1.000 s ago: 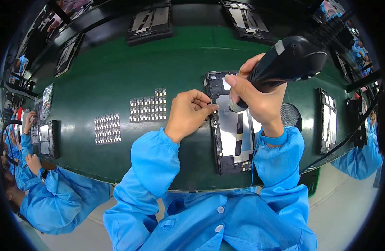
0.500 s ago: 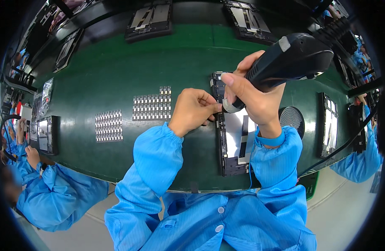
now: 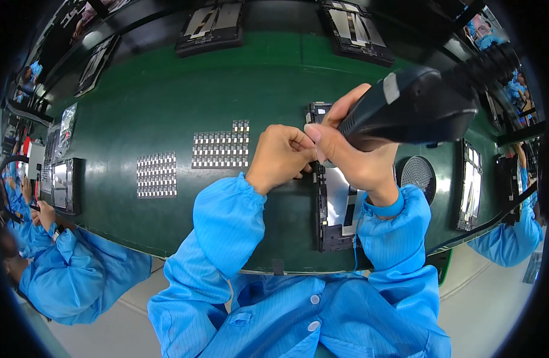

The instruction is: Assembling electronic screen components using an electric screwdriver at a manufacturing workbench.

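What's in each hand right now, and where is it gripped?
The right hand grips a black power screwdriver around its lower body. The left hand rests on the dark device frame; whether it holds anything cannot be told.

Electronics assembly line, long green workbench [image 3: 167, 95], rows of device frames in trays [image 3: 212, 27], blue-smocked workers [image 3: 77, 280] alongside

A black electric screwdriver [image 3: 414, 107] lies tilted, its tip at the device's twelve o'clock end. The dark, oblong device frame [image 3: 334, 209] rests flat on green.
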A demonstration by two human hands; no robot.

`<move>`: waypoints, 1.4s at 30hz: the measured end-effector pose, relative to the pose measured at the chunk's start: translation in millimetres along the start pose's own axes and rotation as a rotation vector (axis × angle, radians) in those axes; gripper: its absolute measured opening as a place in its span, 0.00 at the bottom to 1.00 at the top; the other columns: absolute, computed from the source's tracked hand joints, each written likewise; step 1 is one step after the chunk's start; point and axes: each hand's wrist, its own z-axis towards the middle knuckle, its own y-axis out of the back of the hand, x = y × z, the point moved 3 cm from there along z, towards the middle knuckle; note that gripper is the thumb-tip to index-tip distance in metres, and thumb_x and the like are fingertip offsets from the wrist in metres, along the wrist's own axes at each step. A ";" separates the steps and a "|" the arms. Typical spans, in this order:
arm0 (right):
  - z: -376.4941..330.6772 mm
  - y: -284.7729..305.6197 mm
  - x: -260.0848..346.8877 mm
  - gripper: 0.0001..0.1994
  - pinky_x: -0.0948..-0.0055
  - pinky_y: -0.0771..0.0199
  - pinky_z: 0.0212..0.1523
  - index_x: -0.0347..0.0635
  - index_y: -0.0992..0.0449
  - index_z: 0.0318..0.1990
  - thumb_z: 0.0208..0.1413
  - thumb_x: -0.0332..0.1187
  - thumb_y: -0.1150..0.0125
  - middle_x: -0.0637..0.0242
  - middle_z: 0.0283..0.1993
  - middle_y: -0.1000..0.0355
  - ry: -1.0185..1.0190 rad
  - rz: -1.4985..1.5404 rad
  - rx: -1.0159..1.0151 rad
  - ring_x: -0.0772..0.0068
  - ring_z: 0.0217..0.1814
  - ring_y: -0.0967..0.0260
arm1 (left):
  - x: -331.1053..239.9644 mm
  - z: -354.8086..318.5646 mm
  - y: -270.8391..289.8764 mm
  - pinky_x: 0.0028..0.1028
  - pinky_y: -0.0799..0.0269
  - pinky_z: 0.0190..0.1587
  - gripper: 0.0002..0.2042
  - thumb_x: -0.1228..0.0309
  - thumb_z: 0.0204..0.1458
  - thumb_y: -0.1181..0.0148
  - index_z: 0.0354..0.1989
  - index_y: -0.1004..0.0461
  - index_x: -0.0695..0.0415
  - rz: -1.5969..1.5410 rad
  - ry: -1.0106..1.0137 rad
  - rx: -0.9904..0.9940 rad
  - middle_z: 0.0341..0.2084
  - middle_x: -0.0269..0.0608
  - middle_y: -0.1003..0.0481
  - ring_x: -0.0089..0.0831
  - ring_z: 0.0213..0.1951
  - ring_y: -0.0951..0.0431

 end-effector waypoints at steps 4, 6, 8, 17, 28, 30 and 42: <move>-3.3 -2.5 -0.1 0.13 0.82 0.34 0.20 0.37 0.36 0.33 0.46 0.17 0.36 0.65 0.22 0.32 -0.004 -0.006 0.002 0.80 0.19 0.33 | -4.6 -2.4 3.7 0.21 0.29 0.19 0.05 0.76 0.46 0.36 0.26 0.24 0.65 0.007 -0.015 0.029 0.20 0.38 0.23 0.23 0.20 0.23; -0.2 -0.1 2.7 0.13 0.81 0.33 0.21 0.37 0.36 0.34 0.45 0.16 0.37 0.65 0.21 0.32 -0.176 0.158 -0.087 0.79 0.20 0.32 | -5.7 -0.2 16.2 0.21 0.28 0.21 0.05 0.76 0.45 0.35 0.27 0.23 0.66 -0.011 -0.037 0.089 0.20 0.40 0.23 0.25 0.21 0.23; 1.3 13.2 5.1 0.14 0.80 0.32 0.21 0.37 0.36 0.35 0.44 0.16 0.37 0.64 0.21 0.32 -0.143 0.202 -0.121 0.78 0.20 0.32 | -8.2 3.3 50.2 0.23 0.28 0.27 0.09 0.75 0.41 0.32 0.31 0.21 0.64 0.284 -0.345 -0.109 0.23 0.43 0.23 0.26 0.24 0.23; -31.1 144.3 33.1 0.17 0.78 0.33 0.19 0.35 0.32 0.40 0.42 0.22 0.33 0.65 0.19 0.31 0.077 0.100 -0.372 0.76 0.16 0.34 | -10.2 -14.4 96.0 0.30 0.31 0.37 0.20 0.72 0.24 0.24 0.31 0.24 0.61 0.808 -0.243 -0.248 0.29 0.41 0.28 0.35 0.33 0.28; -61.9 192.2 -5.2 0.10 0.79 0.35 0.16 0.36 0.31 0.30 0.42 0.18 0.34 0.66 0.18 0.32 -0.027 0.121 -0.646 0.76 0.15 0.33 | -2.4 -3.8 69.8 0.17 0.35 0.27 0.07 0.82 0.37 0.31 0.26 0.24 0.66 0.403 -0.146 -0.167 0.20 0.32 0.25 0.16 0.22 0.31; -60.5 191.2 -9.3 0.10 0.80 0.35 0.16 0.36 0.30 0.29 0.42 0.19 0.33 0.66 0.18 0.31 -0.011 0.125 -0.617 0.77 0.15 0.33 | -1.2 -6.4 63.7 0.19 0.35 0.27 0.07 0.82 0.37 0.31 0.25 0.24 0.66 0.523 -0.220 -0.196 0.20 0.33 0.25 0.18 0.22 0.30; -58.3 185.8 -16.5 0.09 0.81 0.38 0.16 0.36 0.30 0.24 0.44 0.22 0.33 0.68 0.16 0.32 -0.092 0.029 -0.549 0.80 0.15 0.34 | -17.0 -26.1 12.2 0.23 0.30 0.27 0.07 0.83 0.35 0.33 0.20 0.26 0.63 0.556 -0.643 -0.212 0.22 0.42 0.24 0.28 0.24 0.24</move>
